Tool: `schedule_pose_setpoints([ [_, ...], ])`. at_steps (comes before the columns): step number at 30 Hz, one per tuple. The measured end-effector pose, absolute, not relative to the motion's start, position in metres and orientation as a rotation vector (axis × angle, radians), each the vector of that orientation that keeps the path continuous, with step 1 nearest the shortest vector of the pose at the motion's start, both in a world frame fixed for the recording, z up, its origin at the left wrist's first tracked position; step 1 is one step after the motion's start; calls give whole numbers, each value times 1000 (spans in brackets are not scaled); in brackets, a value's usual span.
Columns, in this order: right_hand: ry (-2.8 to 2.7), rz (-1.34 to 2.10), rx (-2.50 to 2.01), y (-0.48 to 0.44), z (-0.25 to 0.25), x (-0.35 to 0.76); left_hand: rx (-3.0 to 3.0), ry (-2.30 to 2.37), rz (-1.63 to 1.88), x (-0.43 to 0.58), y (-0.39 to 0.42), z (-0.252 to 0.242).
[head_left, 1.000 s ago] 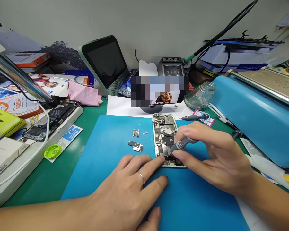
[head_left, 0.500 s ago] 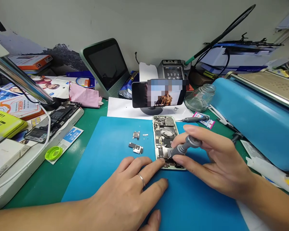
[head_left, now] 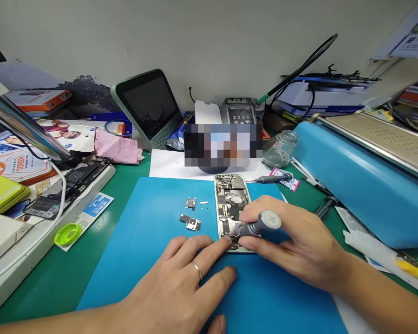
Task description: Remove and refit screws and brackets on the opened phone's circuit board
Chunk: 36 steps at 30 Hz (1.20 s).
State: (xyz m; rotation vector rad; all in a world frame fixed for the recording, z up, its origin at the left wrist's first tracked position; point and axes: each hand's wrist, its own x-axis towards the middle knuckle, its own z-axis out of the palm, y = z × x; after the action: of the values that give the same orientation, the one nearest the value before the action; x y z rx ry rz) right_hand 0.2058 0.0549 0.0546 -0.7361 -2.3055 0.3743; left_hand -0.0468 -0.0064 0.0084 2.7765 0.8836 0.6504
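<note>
An opened phone (head_left: pixel 235 211) with bare inner parts lies on the blue mat (head_left: pixel 142 204). My right hand (head_left: pixel 296 236) grips a grey screwdriver (head_left: pixel 259 224) between thumb and fingers over the lower part of the phone. The handle leans toward me, and its tip is hidden. My left hand (head_left: pixel 186 283) lies with fingers spread, and one fingertip touches the phone's lower left edge. A small dark speck shows at another left fingertip. Left of the phone sit a small metal-plated part (head_left: pixel 191 202), a camera-like module (head_left: pixel 191 222) and a tiny strip (head_left: pixel 204 202).
Behind the phone stands a propped screen (head_left: pixel 223 144), partly blurred out. A second screwdriver (head_left: pixel 270 178) and a glass jar (head_left: pixel 280 148) are at the back right, beside a blue machine (head_left: pixel 362 181). Another opened phone (head_left: pixel 71 185) and a green cap (head_left: pixel 68 234) lie left.
The whole view has shifted slightly. The screwdriver's handle end now faces me more, and my right index finger has curled down from beside its top. My left hand stays by the phone's edge.
</note>
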Motion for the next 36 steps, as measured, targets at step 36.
schedule_pose_setpoints([
  [36,-2560,118,-1306,103,77,282,2759,935,678,-49,-11,8],
])
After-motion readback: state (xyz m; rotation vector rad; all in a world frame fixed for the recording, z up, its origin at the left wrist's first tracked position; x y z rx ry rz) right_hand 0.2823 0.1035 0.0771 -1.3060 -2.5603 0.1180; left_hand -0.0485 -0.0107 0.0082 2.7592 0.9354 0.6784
